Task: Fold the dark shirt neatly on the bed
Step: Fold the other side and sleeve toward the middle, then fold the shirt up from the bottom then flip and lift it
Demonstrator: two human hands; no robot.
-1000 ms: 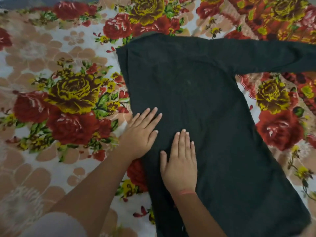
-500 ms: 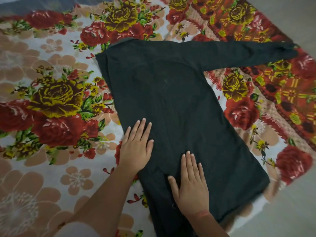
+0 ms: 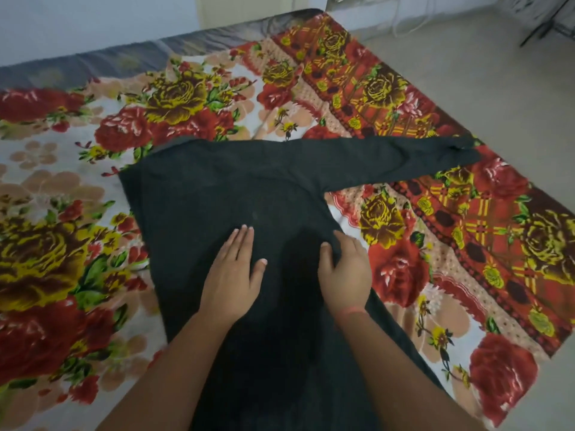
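The dark shirt (image 3: 217, 188) lies flat on the bed's floral sheet (image 3: 56, 250), its body running towards me. One long sleeve (image 3: 389, 160) stretches out to the right, and the left side looks folded in. My left hand (image 3: 231, 272) rests flat on the middle of the shirt, fingers together and pointing away. My right hand (image 3: 343, 269) sits at the shirt's right edge just below the armpit, its fingers curled over the cloth there.
The bed's right edge (image 3: 529, 384) runs diagonally, with bare grey floor (image 3: 497, 88) beyond it. A wall (image 3: 93, 20) stands behind the far edge of the bed, and thin dark stand legs (image 3: 547, 23) are at the top right.
Both hands have slid up the shirt and to the right. The right hand went from lying flat on the lower body to curling over the right side edge. The view has pulled back.
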